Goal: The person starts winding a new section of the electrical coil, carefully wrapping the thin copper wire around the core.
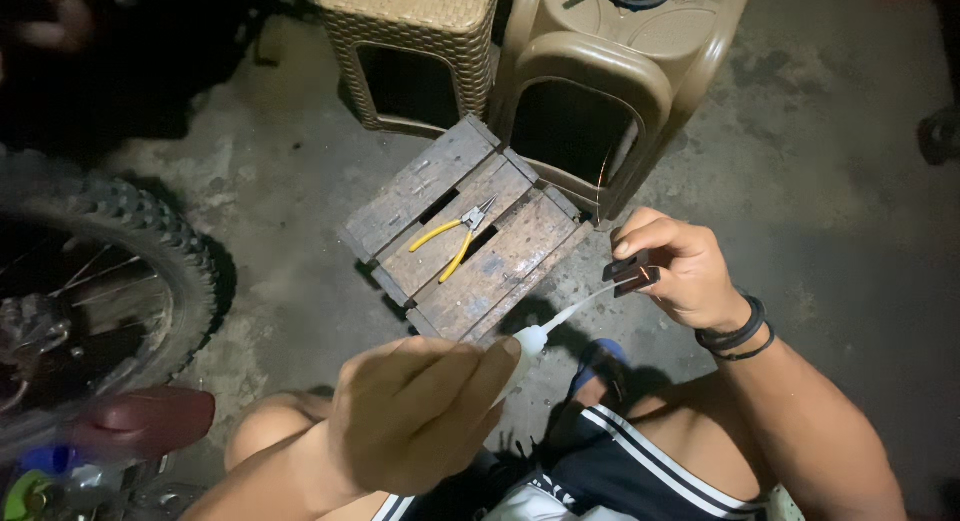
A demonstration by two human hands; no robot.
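Far to the left of both hands stands a knobby black rubber motorcycle tyre with wire spokes (120, 271). Beyond the hands, two brown woven-pattern plastic stools (600, 71) sit side by side on the grey concrete floor (830, 171). Just ahead of the hands, between them and the stools, is a small weathered wooden slatted crate (465, 231), and on its top lies a pair of yellow-handled pliers (455, 233), well apart from either hand. The left hand (415, 411) is closed around a small white plastic squeeze bottle with a long thin nozzle (545, 331), whose tip reaches across to the right hand. The right hand (680, 266), with black bands at the wrist, pinches a small dark rectangular part (630, 273) between thumb and fingers, and the nozzle tip touches it.
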